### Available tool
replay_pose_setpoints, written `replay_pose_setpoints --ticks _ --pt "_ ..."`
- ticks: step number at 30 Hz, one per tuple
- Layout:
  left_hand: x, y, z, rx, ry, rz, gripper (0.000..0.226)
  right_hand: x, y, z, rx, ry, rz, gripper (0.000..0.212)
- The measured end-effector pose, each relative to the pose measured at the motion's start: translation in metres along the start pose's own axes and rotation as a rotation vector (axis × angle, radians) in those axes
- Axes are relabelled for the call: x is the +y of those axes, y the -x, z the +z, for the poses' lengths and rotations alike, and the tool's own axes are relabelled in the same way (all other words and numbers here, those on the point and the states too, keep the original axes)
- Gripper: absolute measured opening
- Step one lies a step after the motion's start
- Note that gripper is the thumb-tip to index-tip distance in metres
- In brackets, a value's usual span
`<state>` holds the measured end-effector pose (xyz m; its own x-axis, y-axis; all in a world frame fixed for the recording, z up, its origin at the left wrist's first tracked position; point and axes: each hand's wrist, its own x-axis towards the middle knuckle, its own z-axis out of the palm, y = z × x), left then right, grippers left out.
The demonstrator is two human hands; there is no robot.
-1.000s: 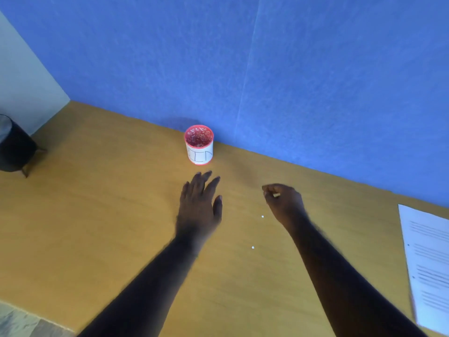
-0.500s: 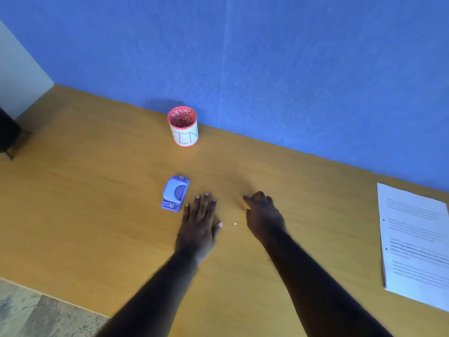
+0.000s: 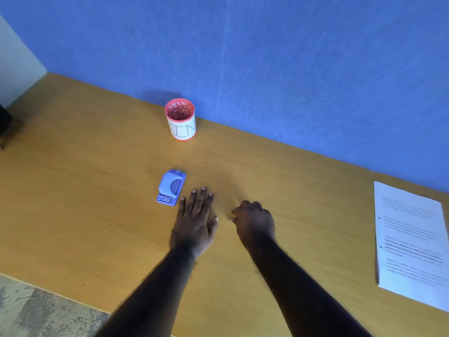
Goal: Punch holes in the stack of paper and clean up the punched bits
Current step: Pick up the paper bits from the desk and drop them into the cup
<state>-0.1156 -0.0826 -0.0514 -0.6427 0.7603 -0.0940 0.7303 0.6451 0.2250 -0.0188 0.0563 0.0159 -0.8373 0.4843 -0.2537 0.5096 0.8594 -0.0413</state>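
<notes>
My left hand [image 3: 195, 218] lies flat on the wooden table [image 3: 85, 203], palm down, fingers spread, holding nothing. Just left of its fingertips lies a small blue hole punch [image 3: 171, 187]. My right hand [image 3: 254, 221] rests beside it with fingers curled and pinched at the table surface; I cannot tell if a paper bit is between the fingertips. A red-rimmed white cup marked "BIN" [image 3: 181, 120] stands near the blue wall. The stack of printed paper [image 3: 410, 242] lies at the table's right edge.
A blue wall [image 3: 243, 57] runs along the table's far side. A dark object [image 3: 6, 125] sits at the far left edge. The table's near edge and a speckled floor [image 3: 36, 310] show at the lower left.
The view shifted, so the punch and more of the paper came into sight. My right hand curled tighter and moved over the white bit that lay between the hands; that bit is no longer visible.
</notes>
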Motion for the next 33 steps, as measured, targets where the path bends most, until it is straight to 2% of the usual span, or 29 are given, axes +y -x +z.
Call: replay_pose_setpoints --ticks 9,19,29,33 --pt "-0.001 0.0 0.003 0.0 -0.007 0.0 0.068 -0.02 -0.015 -0.015 -0.169 0.011 0.224 0.017" --pt "-0.001 -0.001 0.004 -0.013 -0.022 -0.006 0.069 -0.027 -0.023 -0.014 -0.186 0.004 0.257 0.009" --pt "0.0 -0.001 0.0 -0.016 -0.014 -0.002 0.069 -0.028 -0.021 -0.008 -0.179 0.034 0.189 0.014" --pt "-0.001 0.0 -0.001 -0.025 -0.016 0.003 0.07 -0.011 -0.016 -0.004 -0.166 -0.089 0.171 0.022"
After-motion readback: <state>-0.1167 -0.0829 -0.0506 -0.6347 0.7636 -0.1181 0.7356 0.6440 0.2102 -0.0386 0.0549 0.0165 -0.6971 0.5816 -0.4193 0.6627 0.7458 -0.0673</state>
